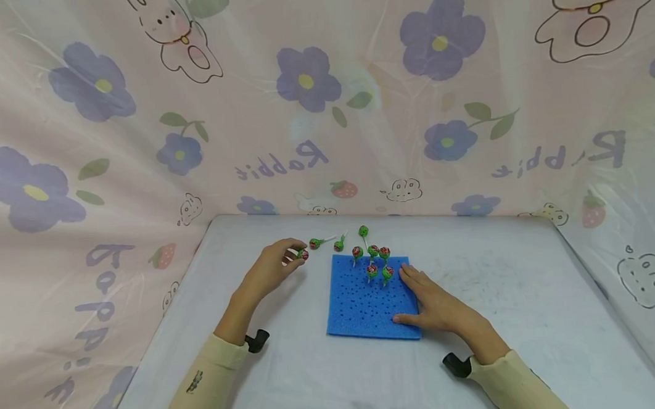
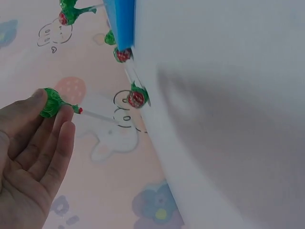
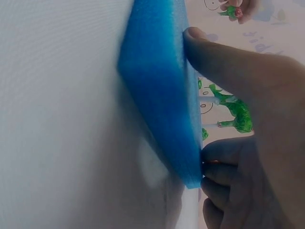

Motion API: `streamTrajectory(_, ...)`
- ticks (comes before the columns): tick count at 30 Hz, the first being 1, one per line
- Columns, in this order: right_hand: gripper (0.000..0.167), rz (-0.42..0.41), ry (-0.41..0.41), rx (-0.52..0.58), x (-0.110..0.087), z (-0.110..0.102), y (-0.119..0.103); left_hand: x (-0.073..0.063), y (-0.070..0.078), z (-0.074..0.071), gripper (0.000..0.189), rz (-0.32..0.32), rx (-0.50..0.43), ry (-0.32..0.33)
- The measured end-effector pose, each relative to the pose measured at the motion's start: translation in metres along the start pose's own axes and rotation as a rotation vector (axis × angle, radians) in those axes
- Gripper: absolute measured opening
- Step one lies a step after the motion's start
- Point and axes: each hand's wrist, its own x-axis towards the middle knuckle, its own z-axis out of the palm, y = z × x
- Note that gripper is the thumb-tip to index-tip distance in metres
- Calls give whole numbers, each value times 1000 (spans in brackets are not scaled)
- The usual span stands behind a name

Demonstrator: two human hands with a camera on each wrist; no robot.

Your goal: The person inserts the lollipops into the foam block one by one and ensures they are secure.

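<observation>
In the head view my left hand [image 1: 268,270] is raised a little left of the blue foam board [image 1: 361,317]. Thumb and fingers pinch the wrapped head of a green and red lollipop [image 2: 51,102]; its white stick points away from the palm in the left wrist view. My right hand [image 1: 437,304] rests on the board's right edge, with the thumb spread on its top and fingers along the side. Several lollipops [image 1: 387,272] stand upright by their sticks in the board's far right part. Small holes dot the rest of its surface.
Beyond the board, loose lollipops lie on the white table [image 1: 509,281]: one lollipop [image 1: 315,244] near my left fingertips, another lollipop [image 1: 338,246] beside it, and a third lollipop [image 1: 364,231] farther back. A patterned curtain [image 1: 368,134] hangs behind the table and along its sides.
</observation>
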Motion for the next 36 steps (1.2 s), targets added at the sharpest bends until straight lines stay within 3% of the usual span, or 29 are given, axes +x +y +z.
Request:
streamTrajectory(10,119,18,-9,4,-1,-1,-2,5,11,16,33,85,-50,25)
streamTrajectory(22,118,11,-7,9,-2,-3,-4,10,26,39,31,54,-139,-6)
streamTrajectory(36,119,13,-6,4,0,-1,-1,16,35,61,31,32,-214,-73)
